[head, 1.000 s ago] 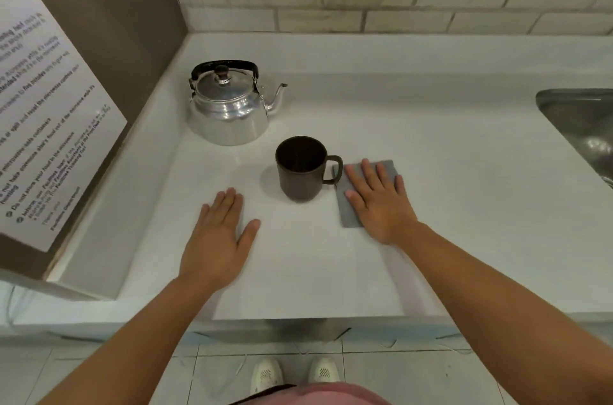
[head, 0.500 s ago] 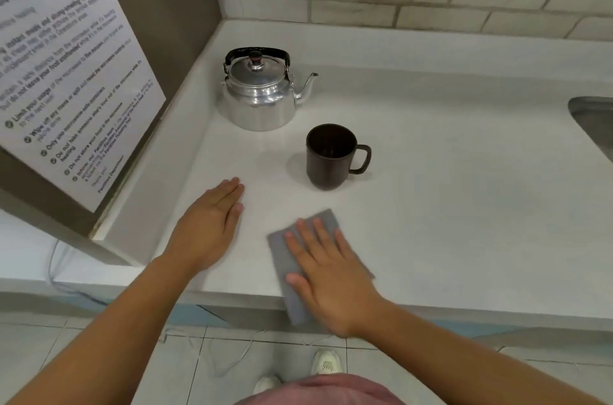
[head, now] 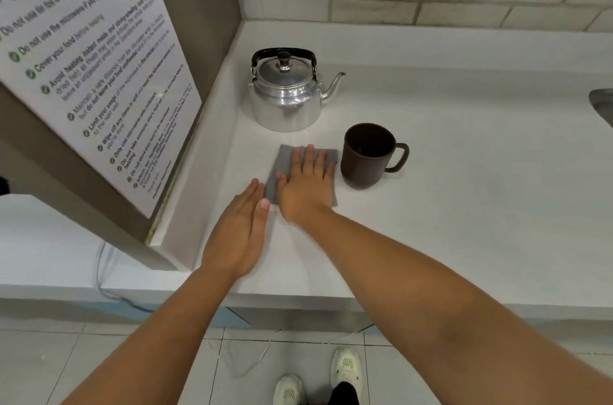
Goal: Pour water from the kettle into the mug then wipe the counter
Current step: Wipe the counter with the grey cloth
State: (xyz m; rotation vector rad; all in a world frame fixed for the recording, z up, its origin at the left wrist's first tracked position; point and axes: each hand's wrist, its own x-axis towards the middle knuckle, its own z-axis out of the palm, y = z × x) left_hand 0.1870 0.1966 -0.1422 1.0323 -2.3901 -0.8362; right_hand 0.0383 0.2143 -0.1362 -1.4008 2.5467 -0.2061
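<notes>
Left hand (head: 240, 232) flat on desk (head: 464, 205), fingers together, holding nothing — right hand (head: 306, 184) just beside it, spread, pressing grey cloth (head: 282, 166). Kettle (head: 285, 96) directly behind the cloth, mug (head: 366, 156) just right of it — wipe room lies rightward.

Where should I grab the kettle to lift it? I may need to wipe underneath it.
Judging by its pose, take the kettle by the black handle arched upright over the lid, coming from above. Its spout points right toward the mug, so the left hand, lying flat and free on the counter, seems handier.
</notes>
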